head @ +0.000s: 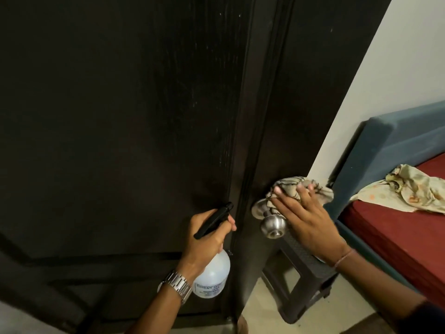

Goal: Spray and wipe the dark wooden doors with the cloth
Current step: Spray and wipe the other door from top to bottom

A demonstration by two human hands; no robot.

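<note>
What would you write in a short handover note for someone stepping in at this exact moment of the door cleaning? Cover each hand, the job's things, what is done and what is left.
Left hand: grips the spray bottle by its black trigger head, nozzle toward the left door.
Right hand: flat, fingers straight, pressing the cloth against the right door, just above the steel knob.
Done: cannot tell how much has been wiped; pale streaks show on the left door near its right edge.
Left: finish wiping around the knob, then probably spray and wipe the streaked left door.
</note>
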